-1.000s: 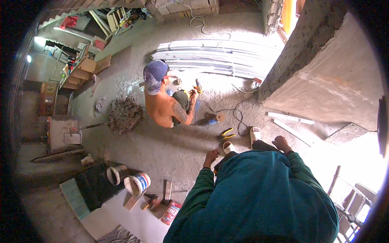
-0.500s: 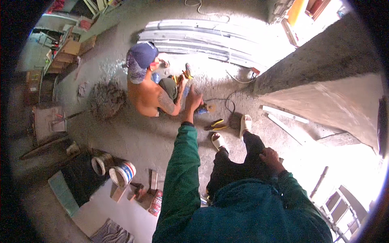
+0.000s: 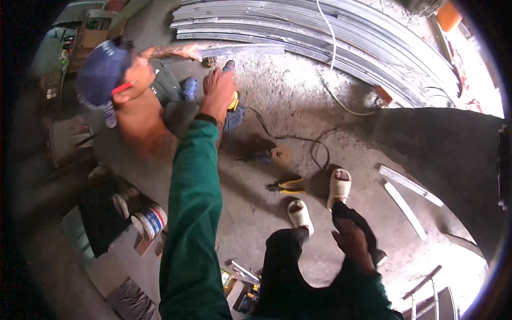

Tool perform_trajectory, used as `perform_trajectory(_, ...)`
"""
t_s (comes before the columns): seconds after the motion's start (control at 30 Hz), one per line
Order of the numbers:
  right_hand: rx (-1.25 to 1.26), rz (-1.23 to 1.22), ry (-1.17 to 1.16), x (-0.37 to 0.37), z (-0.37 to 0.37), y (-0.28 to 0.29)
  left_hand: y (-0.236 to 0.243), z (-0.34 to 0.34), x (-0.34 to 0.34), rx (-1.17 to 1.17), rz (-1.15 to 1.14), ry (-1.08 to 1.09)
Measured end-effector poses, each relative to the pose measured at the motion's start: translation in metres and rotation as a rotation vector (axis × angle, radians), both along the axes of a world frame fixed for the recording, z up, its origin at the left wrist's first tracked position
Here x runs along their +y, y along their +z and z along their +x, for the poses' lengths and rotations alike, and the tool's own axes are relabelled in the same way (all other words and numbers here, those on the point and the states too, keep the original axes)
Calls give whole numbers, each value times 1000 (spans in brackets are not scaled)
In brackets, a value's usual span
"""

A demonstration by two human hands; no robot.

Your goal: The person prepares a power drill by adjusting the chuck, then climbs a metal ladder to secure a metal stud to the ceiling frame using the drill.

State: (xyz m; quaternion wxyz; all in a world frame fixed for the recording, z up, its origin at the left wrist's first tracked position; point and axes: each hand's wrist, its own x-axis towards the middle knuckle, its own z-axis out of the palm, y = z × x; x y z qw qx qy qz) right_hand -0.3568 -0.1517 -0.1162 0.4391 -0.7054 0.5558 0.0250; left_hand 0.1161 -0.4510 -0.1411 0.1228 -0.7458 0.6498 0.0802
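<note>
My left arm, in a green sleeve, reaches forward, and my left hand (image 3: pixel 217 93) is closed around a yellow and black power drill (image 3: pixel 233 101). Its dark front end (image 3: pixel 229 65) sticks out beyond my knuckles; my fingertips are hidden. Over my right knee lies my right hand (image 3: pixel 352 242), its fingers stretched out and nothing in it. A crouching co-worker in a blue cap (image 3: pixel 104 72) is left of the drill. One co-worker's hand (image 3: pixel 186 52) is at the end of a grey metal strip (image 3: pixel 245 50); the other is hidden.
On the concrete floor lie an angle grinder (image 3: pixel 274 154) with a dark cord and yellow-handled pliers (image 3: pixel 288 186). Long metal profiles (image 3: pixel 298 32) are stacked at the back. Buckets (image 3: pixel 150 221) stand at the lower left. A pale cable (image 3: pixel 333 48) crosses the profiles.
My left hand has moved up to the drill and closed on it; earlier the drill was at the co-worker's hand. The view has shifted, and my right hand's fingers have straightened.
</note>
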Motion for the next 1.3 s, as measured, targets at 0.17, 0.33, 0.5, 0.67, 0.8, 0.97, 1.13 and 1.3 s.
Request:
perform_trajectory(0.17, -232, 36, -152, -78, -2, 21, -69, 50, -52, -174, -254, -141)
perform_trajectory(0.33, -160, -2, -64, -101, -3, 18, -107, 54, -68, 47, 9, -160)
perform_trajectory(0.5, -352, -251, -9, -87, -9, 3, -121, 39, -28, 156, -130, -225)
perform_trajectory(0.67, -351, -410, -9, -63, -16, 5, -105, 14, -24, 289, -89, -220)
perform_trajectory(0.8, -357, -485, -22, -44, -19, 12, -101, 16, -26, 132, -164, -153)
perform_trajectory(0.97, -348, -521, -52, -24, -15, 21, -139, 16, -21, 242, 109, 172)
perform_trajectory(1.13, -332, -541, -55, -4, -14, 24, -142, -5, -9, 167, -52, 346)
perform_trajectory(1.3, -283, -549, -74, 12, -10, 29, -137, -26, -3, 303, -202, 175)
